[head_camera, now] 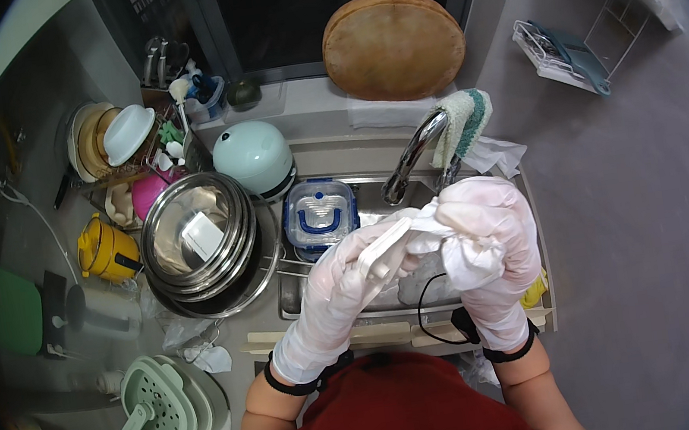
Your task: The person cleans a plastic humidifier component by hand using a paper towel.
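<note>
Both hands wear translucent white gloves and are raised over the metal sink (290, 300). My left hand (351, 266) holds a small white plastic piece (385, 247) with a short round stub; its exact kind cannot be told. Crumpled white cloth or paper (474, 258) is gripped in my right hand (495, 221), and part of it touches the white piece. Behind the hands stands a chrome faucet (415, 157) with a green-and-white towel (463, 121) draped over it. A clear food container with a blue-rimmed lid (321, 215) sits at the sink's left side.
Left of the sink are stacked steel bowls (155, 240), a mint-green domed appliance (252, 155), a yellow pot (106, 249) and a light-green strainer basket (157, 403). A round wooden chopping board (394, 45) leans at the window. A wall rack (559, 59) hangs at the right.
</note>
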The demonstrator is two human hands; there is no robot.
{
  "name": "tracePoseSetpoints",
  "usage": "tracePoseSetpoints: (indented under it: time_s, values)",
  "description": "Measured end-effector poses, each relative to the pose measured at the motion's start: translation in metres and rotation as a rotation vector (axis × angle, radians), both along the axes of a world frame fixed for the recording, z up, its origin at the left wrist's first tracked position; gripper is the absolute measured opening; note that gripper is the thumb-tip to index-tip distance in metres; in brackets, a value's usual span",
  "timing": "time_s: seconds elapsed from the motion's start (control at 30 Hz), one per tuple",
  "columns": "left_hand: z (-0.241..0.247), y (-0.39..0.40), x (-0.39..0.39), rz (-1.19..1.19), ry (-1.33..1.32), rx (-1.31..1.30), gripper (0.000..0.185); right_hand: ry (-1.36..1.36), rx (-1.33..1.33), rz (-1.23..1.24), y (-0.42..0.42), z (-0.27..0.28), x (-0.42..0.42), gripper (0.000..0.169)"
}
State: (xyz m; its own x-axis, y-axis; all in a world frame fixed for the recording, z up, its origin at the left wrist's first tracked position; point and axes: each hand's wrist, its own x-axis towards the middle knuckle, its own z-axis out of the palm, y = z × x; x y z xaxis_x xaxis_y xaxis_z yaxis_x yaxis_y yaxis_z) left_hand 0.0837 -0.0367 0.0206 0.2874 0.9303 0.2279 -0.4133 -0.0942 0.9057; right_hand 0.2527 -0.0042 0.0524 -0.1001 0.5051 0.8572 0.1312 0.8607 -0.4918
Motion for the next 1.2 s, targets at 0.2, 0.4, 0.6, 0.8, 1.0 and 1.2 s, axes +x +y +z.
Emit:
tracePoseSetpoints:
  time_s: [0.2, 0.4, 0.6, 0.8, 1.0, 1.2]
  values:
    - [-0.002, 0.007, 0.005, 0.208, 0.3, 0.2, 0.046, -0.199, 0.103, -0.041, 0.001, -0.005, 0.002, 0.038]
    - [-0.012, 0.024, 0.001, 0.584, 0.629, 0.78, 0.074, -0.143, 0.015, -0.059, -0.001, -0.01, 0.008, 0.021]
    - [0.009, 0.027, 0.008, 0.771, 0.733, 0.874, 0.099, 0.318, -0.774, 0.241, -0.006, -0.019, 0.012, 0.034]
    - [0.005, 0.018, 0.006, 0.749, 0.681, 0.711, 0.114, 0.452, -0.819, 0.126, -0.003, -0.032, 0.01, 0.036]
    - [-0.011, 0.012, 0.0, -0.063, 0.046, 0.068, 0.086, 0.578, -0.73, -0.103, 0.002, -0.04, 0.001, 0.03]
    - [0.002, 0.008, 0.007, -0.185, -0.42, -0.382, 0.065, 0.573, -0.807, -0.094, 0.013, -0.038, 0.004, 0.032]
